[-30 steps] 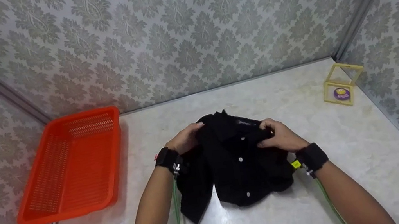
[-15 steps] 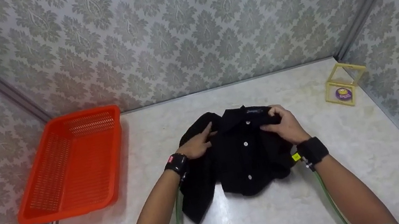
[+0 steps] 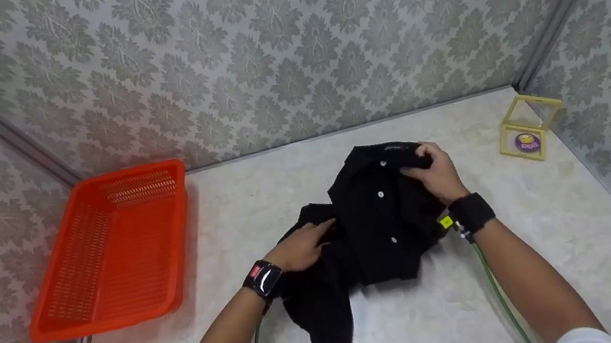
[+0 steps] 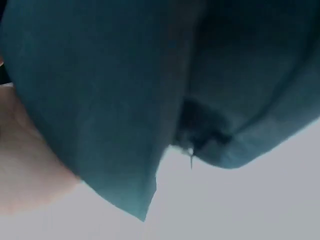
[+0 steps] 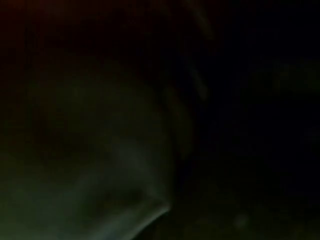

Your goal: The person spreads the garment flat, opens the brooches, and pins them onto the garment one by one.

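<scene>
A black button-up shirt (image 3: 370, 216) with white buttons lies rumpled on the table, its collar towards the back wall. My right hand (image 3: 440, 175) pinches the collar's right end between thumb and fingers, with that part raised. On the shirt's left side, my left hand (image 3: 299, 248) holds the sleeve's bunched cloth; some of its fingertips are hidden in the folds. The sleeve (image 3: 331, 325) trails towards the near edge. In the left wrist view, dark cloth (image 4: 100, 100) hangs beside the palm. The right wrist view is too dark to make out much.
An orange-red plastic basket (image 3: 179, 275) stands at the left. Near the right wall sits an open yellow-framed case (image 3: 524, 156) with a purple round piece. Patterned walls enclose the white table (image 3: 455, 318), and a green cable runs from each wrist.
My right hand has moved up and slightly right, lifting the collar. My left hand first moved right over the shirt, then down and left, drawing the sleeve nearer.
</scene>
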Motion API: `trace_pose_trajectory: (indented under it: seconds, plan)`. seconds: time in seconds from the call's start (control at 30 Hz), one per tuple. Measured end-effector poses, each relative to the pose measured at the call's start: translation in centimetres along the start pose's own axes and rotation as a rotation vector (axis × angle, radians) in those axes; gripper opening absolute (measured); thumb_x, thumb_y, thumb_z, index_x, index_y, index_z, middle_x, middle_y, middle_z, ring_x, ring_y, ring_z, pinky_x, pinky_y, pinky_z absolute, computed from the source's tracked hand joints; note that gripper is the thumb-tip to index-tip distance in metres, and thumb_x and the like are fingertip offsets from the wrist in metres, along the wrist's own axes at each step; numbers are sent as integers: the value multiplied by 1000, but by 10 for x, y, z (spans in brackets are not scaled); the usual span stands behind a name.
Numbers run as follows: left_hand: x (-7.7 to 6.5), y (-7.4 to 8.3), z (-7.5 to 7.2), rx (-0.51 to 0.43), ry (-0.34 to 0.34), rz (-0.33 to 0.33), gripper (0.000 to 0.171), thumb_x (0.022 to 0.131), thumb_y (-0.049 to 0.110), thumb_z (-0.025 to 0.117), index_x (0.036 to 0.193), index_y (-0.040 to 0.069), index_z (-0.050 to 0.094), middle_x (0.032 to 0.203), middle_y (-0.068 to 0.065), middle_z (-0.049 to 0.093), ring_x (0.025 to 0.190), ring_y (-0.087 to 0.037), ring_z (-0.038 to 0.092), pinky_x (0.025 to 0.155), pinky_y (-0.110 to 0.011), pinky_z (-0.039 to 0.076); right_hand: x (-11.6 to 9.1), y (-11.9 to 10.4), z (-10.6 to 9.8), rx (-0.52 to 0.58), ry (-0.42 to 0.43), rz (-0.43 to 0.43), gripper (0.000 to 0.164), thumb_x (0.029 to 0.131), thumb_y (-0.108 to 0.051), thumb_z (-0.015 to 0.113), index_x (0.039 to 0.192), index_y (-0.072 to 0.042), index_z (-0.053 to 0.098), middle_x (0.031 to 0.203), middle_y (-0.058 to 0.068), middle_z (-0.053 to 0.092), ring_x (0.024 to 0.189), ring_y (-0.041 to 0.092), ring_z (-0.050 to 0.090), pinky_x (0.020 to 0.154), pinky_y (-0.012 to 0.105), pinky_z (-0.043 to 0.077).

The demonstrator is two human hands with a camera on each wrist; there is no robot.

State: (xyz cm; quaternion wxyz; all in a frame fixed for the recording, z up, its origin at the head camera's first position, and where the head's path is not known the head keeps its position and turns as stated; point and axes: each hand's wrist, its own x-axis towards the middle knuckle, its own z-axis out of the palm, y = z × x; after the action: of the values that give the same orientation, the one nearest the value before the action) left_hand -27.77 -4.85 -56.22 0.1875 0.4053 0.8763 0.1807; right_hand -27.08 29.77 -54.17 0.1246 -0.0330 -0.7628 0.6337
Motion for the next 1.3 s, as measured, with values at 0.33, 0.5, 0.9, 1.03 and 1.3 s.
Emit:
trace_pose_trajectory:
  seconds: [0.33,0.5,0.9,1.03,1.3]
  plan:
    - [-19,22,1,76,-67,33,52,93,1,51,143,12,58,140,-2,60,130,-19,54,108,-34,43,24,22,-6,-254,124,17,39,85,-2,77,107,5,47,119,20,45,114,33,45,101,40,36]
    - [-13,24,-4,108,-50,68,34,103,19,54,135,12,65,129,-1,67,117,-18,63,100,-34,49,23,31,-11,-403,106,60,63,89,-12,75,138,10,43,142,32,40,134,43,37,113,49,30]
    - [33,5,-31,145,196,-202,26,96,19,66,110,-1,73,114,-17,70,109,-35,65,91,-48,52,-6,-13,25,-613,-56,-90,50,96,-20,66,138,4,53,141,27,48,134,47,36,111,57,26]
    - [58,4,-30,175,176,-251,43,100,28,60,129,-4,62,139,-23,56,129,-40,52,104,-51,44,-18,-21,42,-802,-221,-29,61,99,-25,63,146,8,43,143,34,44,133,51,40,110,58,33]
    - [96,12,-19,-193,166,-100,54,109,21,37,160,9,26,149,-17,49,139,-29,45,115,-37,33,-23,10,57,-1068,-406,-22,73,98,-29,63,157,-1,31,154,41,22,139,56,29,110,65,30]
